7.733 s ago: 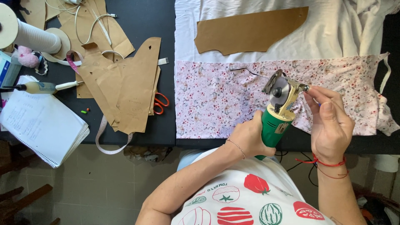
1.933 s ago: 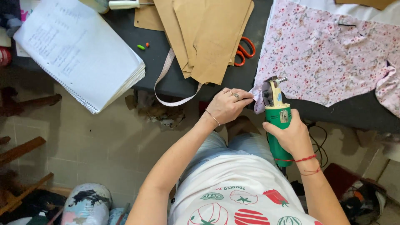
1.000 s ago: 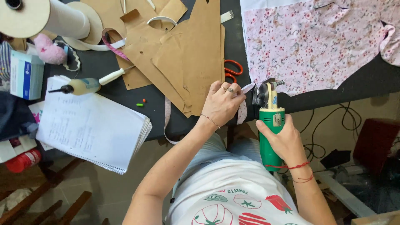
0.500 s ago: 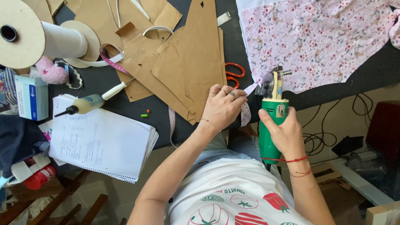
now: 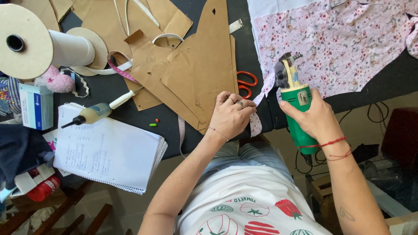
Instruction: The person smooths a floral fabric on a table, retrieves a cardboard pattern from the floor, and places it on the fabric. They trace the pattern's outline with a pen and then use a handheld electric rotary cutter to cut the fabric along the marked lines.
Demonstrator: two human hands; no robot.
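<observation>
My right hand (image 5: 314, 118) grips the green body of a handheld rotary fabric cutter (image 5: 295, 102), its blade end pointing up at the edge of a pink floral fabric (image 5: 335, 43) spread on the black table (image 5: 113, 91). My left hand (image 5: 231, 116) pinches a narrow strip of the floral fabric (image 5: 257, 124) that hangs over the table's front edge, just left of the cutter. The left hand rests against a stack of brown paper pattern pieces (image 5: 200, 74).
Orange-handled scissors (image 5: 246, 83) lie partly under the patterns. A glue bottle (image 5: 98, 112), an open spiral notebook (image 5: 106, 152), a large spool of white tape (image 5: 41, 45), a small blue box (image 5: 37, 106) and a measuring tape (image 5: 124, 72) fill the left. Cables hang at right.
The view has swung right to left over the table. My left hand moved from the cutter's blade to pinching the fabric strip at the edge; the right hand keeps hold of the cutter.
</observation>
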